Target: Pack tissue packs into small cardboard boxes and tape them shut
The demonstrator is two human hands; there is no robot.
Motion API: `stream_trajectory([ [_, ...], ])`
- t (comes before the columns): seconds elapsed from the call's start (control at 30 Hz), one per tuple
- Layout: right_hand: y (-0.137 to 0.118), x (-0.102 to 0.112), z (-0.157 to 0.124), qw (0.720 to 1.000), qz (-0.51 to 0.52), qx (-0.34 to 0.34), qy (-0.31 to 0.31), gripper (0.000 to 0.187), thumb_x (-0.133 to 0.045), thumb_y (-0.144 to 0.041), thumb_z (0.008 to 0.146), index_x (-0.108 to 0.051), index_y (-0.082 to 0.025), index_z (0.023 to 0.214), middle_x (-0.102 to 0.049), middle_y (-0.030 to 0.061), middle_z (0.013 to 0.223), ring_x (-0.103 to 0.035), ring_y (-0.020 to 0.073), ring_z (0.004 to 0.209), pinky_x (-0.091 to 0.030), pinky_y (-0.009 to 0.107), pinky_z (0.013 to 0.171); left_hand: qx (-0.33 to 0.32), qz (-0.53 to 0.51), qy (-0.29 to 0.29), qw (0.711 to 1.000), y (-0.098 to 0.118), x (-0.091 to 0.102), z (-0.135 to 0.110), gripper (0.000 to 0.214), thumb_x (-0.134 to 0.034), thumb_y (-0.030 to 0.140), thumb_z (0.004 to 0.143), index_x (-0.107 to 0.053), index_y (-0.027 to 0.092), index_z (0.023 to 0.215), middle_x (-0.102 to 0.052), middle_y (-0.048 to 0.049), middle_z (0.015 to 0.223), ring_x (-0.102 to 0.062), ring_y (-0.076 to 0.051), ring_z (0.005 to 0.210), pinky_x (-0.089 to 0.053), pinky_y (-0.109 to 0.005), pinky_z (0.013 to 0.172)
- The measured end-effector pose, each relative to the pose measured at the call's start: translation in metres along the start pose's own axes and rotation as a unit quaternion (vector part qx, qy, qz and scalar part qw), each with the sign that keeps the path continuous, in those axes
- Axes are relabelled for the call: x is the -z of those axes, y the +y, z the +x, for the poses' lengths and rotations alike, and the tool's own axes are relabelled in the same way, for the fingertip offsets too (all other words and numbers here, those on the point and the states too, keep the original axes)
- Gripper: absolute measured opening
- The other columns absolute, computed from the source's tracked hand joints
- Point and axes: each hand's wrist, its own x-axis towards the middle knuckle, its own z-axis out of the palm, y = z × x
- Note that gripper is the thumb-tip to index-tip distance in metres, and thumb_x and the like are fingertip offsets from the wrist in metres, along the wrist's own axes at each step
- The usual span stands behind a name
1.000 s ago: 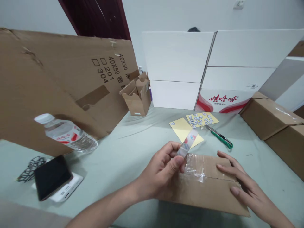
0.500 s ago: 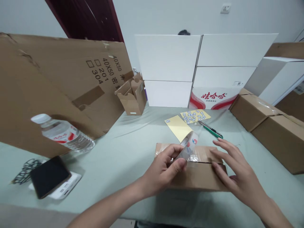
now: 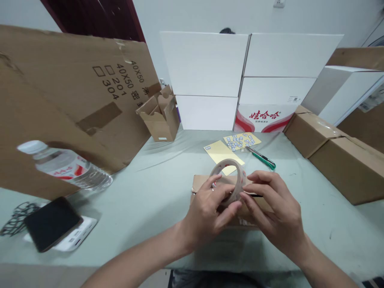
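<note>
1. We hold a clear packing tape roll [image 3: 226, 163] between the left hand [image 3: 207, 212] and right hand [image 3: 273, 200], both with fingers curled firmly on it.
2. The roll stands on edge, axis tilted toward us, just above a cardboard box [image 3: 201, 182].

A head-worn camera looked forward and down over the person's forearms [image 3: 129, 256], with the left hand [image 3: 207, 212] and right hand [image 3: 276, 204] near the lens at lower centre. The single view ran across the surface [image 3: 144, 228] to stacked white boxes [image 3: 207, 64] and the wall [image 3: 300, 16] beyond.
</note>
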Motion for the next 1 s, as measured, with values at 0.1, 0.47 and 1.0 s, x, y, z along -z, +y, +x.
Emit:
stream_trajectory([
  [0.1, 0.001, -0.001, 0.001, 1.0, 0.008, -0.001, -0.006, 0.011, -0.057, -0.011, 0.089, -0.06, -0.022, 0.09, -0.063, 0.0078, 0.098, -0.064, 0.0213, 0.09, -0.053, 0.036, 0.075, -0.025, 0.006, 0.017, 1.0, -0.001, -0.001, -0.001, 0.016, -0.059, 0.019, 0.088, -0.061, 0.017, 0.104, -0.074, -0.0006, 0.077, -0.066, -0.015, 0.064, -0.05, -0.04, 0.098],
  [0.47, 0.027, 0.002, 0.0, 0.956, 0.198, -0.211, 0.052, 0.015, -0.057, -0.023, 0.093, -0.058, -0.022, 0.078, -0.062, 0.0041, 0.089, -0.061, 0.0179, 0.092, -0.052, 0.029, 0.079, 0.046, -0.038, 0.065, 0.996, 0.004, 0.015, -0.002, 0.012, -0.05, 0.021, 0.089, -0.051, 0.02, 0.078, -0.056, -0.0013, 0.069, -0.053, -0.015, 0.065, -0.043, -0.027, 0.06],
  [1.0, 0.032, -0.003, 0.002, 0.895, 0.349, -0.268, 0.075, 0.011, -0.058, -0.027, 0.094, -0.061, -0.02, 0.085, -0.058, 0.0031, 0.098, -0.063, 0.0149, 0.083, -0.052, 0.028, 0.075, 0.399, -0.315, -0.167, 0.845, 0.003, 0.028, 0.007, 0.069, -0.037, 0.074, 0.086, -0.066, 0.013, 0.075, -0.065, -0.0059, 0.071, -0.052, -0.013, 0.063, -0.043, -0.024, 0.063],
])
